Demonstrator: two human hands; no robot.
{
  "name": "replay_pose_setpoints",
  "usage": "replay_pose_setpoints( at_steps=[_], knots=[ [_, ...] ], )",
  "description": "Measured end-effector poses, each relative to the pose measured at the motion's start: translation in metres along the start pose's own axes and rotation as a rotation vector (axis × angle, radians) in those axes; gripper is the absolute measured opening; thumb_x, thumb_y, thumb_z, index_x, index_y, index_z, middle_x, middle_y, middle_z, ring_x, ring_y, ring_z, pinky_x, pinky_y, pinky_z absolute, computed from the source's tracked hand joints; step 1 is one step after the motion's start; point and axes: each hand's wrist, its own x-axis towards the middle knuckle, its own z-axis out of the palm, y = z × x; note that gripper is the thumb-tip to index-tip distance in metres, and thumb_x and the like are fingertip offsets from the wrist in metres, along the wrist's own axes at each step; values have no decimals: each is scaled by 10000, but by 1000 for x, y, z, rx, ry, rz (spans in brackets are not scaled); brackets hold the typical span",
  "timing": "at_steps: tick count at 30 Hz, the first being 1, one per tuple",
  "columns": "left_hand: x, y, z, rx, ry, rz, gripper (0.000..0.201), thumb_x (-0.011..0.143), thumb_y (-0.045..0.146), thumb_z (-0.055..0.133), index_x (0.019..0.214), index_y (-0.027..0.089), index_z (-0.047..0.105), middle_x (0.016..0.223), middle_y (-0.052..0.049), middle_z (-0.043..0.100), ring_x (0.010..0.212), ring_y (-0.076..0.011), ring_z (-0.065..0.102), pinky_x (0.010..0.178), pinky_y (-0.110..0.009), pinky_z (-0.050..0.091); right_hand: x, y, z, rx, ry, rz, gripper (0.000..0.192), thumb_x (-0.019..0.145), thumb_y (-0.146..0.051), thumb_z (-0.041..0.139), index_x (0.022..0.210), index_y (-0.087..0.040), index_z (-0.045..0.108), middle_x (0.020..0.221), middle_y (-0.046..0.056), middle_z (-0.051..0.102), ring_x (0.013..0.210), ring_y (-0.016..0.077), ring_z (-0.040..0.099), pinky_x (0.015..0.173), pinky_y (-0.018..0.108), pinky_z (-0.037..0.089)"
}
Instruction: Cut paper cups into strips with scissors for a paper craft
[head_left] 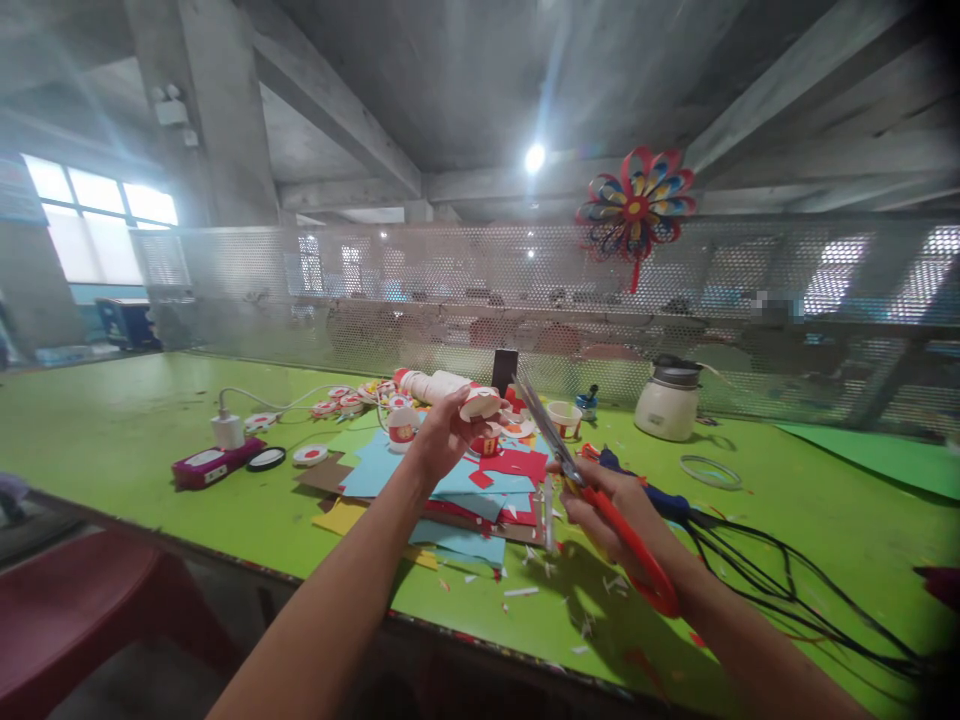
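My left hand is raised over the green table and holds a small white paper piece with red on it between thumb and fingers. My right hand grips red-handled scissors, blades up and pointing toward that paper piece, tips just right of it. Below both hands lies a pile of blue, red, yellow and brown paper sheets with small white scraps scattered near the front edge.
A white kettle stands at the back right, a small cup beside the pile. A pink box, a white plug and round paper discs lie left. Black cables trail right. A paper flower hangs on the mesh.
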Motion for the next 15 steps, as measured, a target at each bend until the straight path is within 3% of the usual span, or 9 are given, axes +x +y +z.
replay_pose_setpoints(
  at_steps=[6,11,15],
  knots=[
    [1,1,-2,24,4,4,316,803,367,642,949,93,698,863,-125,731,816,-228,700,702,-301,553,-5,-13,4,-28,-132,0,373,883,-474,502,952,-159,689,809,74,707,722,221,624,669,327,473],
    [-2,0,-1,114,-75,58,408,808,388,660,1098,102,681,978,-146,722,895,-236,685,680,-277,528,-6,-11,4,18,-22,10,377,883,-494,515,954,-165,685,784,58,690,669,192,599,622,300,468],
    [0,-4,-3,80,-56,88,381,789,402,694,1036,111,700,972,-131,721,839,-191,672,675,-252,513,-4,-10,2,2,-19,-2,396,869,-501,528,968,-149,680,746,51,663,639,184,577,612,302,458]
  ],
)
